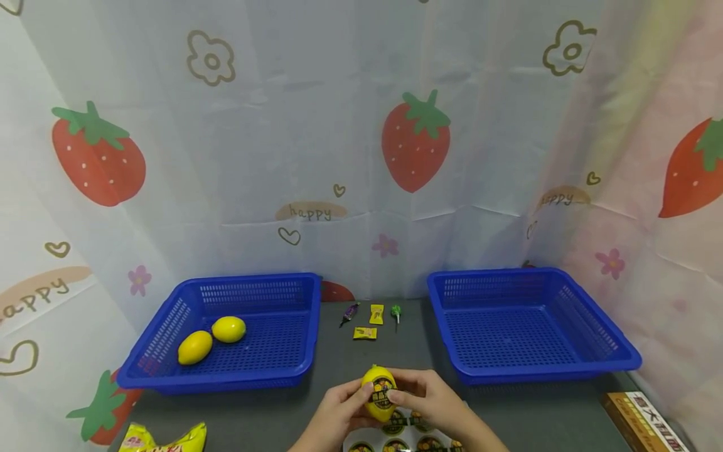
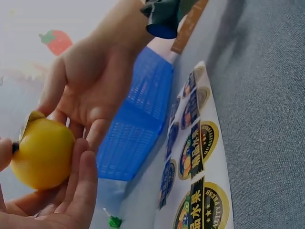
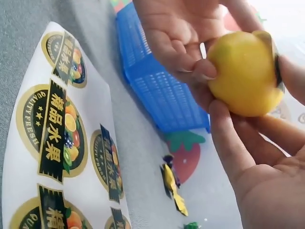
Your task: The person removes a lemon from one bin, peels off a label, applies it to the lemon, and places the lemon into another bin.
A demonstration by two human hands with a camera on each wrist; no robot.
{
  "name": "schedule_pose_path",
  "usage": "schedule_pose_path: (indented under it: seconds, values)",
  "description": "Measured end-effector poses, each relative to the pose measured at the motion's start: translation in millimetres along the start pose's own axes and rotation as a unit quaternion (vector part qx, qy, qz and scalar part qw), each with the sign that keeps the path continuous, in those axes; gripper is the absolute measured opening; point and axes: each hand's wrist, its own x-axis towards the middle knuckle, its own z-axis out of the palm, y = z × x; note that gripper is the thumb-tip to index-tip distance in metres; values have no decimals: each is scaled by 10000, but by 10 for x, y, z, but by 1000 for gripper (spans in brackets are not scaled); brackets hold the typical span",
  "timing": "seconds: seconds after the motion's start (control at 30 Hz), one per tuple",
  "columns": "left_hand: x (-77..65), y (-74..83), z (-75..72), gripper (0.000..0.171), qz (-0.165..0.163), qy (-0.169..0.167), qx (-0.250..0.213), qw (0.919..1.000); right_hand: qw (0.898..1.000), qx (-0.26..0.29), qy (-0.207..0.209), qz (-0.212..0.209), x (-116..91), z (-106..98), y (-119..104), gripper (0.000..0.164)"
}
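A yellow lemon (image 1: 373, 411) with a round black-and-gold sticker (image 1: 381, 390) on its front is held between both hands, above a sheet of stickers (image 1: 361, 434). My left hand (image 1: 337, 414) grips the lemon from the left, its thumb on the sticker. From the other side my right hand (image 1: 427, 397) holds it too, thumb at the sticker's right edge. In the left wrist view, fingers of both hands curl around the lemon (image 2: 44, 155). One edge of the sticker stands away from the peel in the right wrist view, where the lemon (image 3: 245, 74) shows its plain side.
At the left, a blue basket (image 1: 277, 378) holds two lemons (image 1: 211, 339). Another blue basket (image 1: 542, 370) stands at the right. Between them lie small wrapped candies (image 1: 364, 333) and a green lollipop (image 1: 396, 311). A yellow bag (image 1: 164, 442) and a brown box (image 1: 644, 422) sit at the front corners.
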Motion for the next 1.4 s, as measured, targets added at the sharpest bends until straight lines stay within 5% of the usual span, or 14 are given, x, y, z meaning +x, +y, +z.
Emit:
schedule_pose_path:
  seconds: [0.33, 0.7, 1.07, 1.4]
  values:
    - [18, -37, -5, 66, 594, 481, -94, 9970, 9851, -392, 1616, 440, 26, 141, -85, 38]
    - [44, -84, -13, 65, 847, 551, 73, 9949, 9848, -66, 1589, 696, 47, 142, -107, 34]
    - [32, -73, -7, 66, 582, 836, 477, 9937, 9878, -68, 1489, 451, 37, 158, -129, 29]
    - [-3, -15, 4, 68, 101, 284, -91, 9995, 9768, 514, 2057, 293, 72, 217, -157, 39]
